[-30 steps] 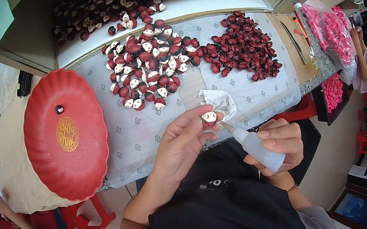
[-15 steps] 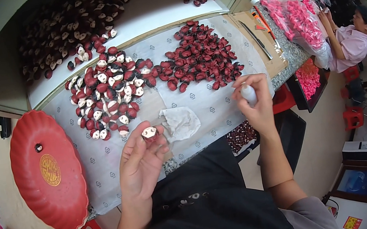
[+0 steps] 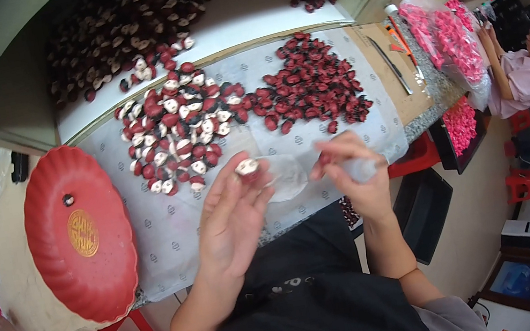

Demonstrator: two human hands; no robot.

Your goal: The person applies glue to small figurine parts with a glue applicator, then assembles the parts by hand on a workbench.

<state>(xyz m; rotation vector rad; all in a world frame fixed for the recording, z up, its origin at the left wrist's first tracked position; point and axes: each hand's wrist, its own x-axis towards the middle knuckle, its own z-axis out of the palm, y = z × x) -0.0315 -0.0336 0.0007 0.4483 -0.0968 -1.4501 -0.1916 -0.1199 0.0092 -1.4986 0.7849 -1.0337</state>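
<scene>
In my left hand (image 3: 224,226), fingertips and thumb hold a small doll head (image 3: 248,168) with a white face and dark red back, face up. My right hand (image 3: 363,192), a little blurred, pinches a small dark red piece (image 3: 323,159). A translucent white squeeze bottle (image 3: 361,170) rests in the same hand, lying across the fingers. Between the hands a crumpled white cloth (image 3: 288,175) lies on the paper-covered table (image 3: 171,235). Beyond them are a pile of red-and-white doll heads (image 3: 182,129) and a pile of dark red pieces (image 3: 311,83).
A red scalloped tray (image 3: 102,265) with one small piece stands at left. More doll heads (image 3: 120,28) fill the shelf behind. A pen-like tool (image 3: 390,65) lies on cardboard at right. Beyond are bagged pink pieces (image 3: 445,38) and a co-worker (image 3: 522,74). Black trays (image 3: 426,215) sit below.
My right hand has come in toward the left and now has a dark red piece at its fingertips; the bottle has tipped over sideways in it. The whole view has shifted slightly.
</scene>
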